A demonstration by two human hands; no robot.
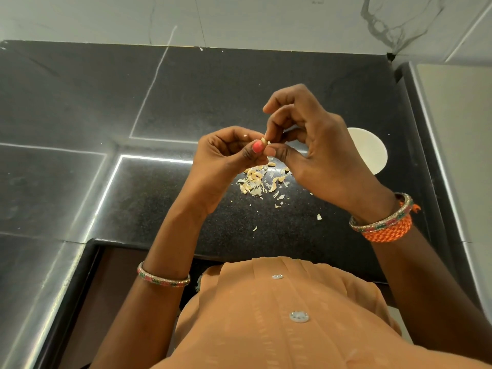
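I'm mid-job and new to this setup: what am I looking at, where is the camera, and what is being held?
There is no machine here. One camera worn on the person's head looks forward and down at two bare hands. The left hand and the right hand both pinch what looks like a small garlic clove between their fingertips, above a black counter. Under the hands lies a pile of skins and cloves. A white dish sits on the counter, partly hidden behind the right hand.
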